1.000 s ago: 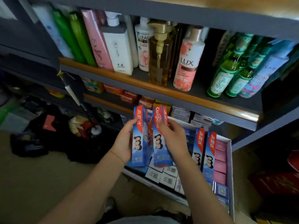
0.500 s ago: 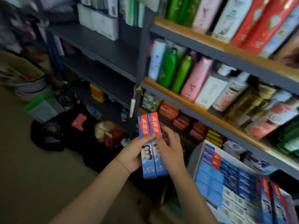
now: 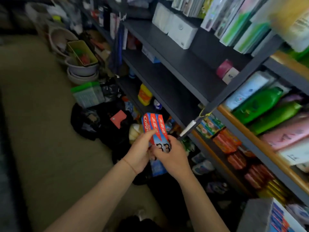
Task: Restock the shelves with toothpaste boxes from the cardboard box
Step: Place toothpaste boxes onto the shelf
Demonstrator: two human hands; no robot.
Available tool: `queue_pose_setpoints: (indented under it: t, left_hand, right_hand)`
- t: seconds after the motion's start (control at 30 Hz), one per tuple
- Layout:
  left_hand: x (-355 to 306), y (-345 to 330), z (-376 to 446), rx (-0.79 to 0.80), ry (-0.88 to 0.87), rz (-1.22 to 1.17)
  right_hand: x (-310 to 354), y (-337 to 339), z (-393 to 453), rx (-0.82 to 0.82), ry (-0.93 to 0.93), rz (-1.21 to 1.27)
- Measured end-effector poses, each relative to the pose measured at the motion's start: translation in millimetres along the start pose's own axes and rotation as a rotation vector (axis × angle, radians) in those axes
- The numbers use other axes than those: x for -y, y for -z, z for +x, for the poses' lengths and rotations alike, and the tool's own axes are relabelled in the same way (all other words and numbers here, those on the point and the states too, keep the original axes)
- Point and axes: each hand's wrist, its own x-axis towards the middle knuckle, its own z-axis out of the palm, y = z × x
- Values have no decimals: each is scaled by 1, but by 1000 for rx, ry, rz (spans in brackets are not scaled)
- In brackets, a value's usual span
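Now, both my hands grip a small stack of red-and-blue cardboard toothpaste boxes [image 3: 154, 129]: left hand [image 3: 139, 152] around one side, right hand [image 3: 172, 157] around the other, held over the floor beside the dark metal shelves [image 3: 175, 77]. None placed yet. The open cardboard box [image 3: 255, 215], lower right, looks well stocked; most restocking remains, I judge.
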Motion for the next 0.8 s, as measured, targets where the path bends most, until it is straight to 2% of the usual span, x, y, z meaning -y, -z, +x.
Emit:
queue_pose_setpoints:
  t: [0.1, 0.27, 0.53, 0.67, 0.8]
  left_hand:
    - [-14, 9, 24, 48, 16, -5]
    - [-46, 18, 92, 28, -69, 213]
    - [-80, -3, 215, -31, -37, 258]
    - [-73, -11, 268, -34, 34, 246]
    - [-61, -9, 323, 32, 154, 244]
  right_hand:
    - [1, 1, 34, 8, -120, 179]
    - [-2, 10, 117, 133, -228, 459]
    - [-30, 29, 258, 330, -297, 479]
    - [-54, 34, 297, 312, -327, 470]
    - [-82, 25, 323, 173, -414, 457]
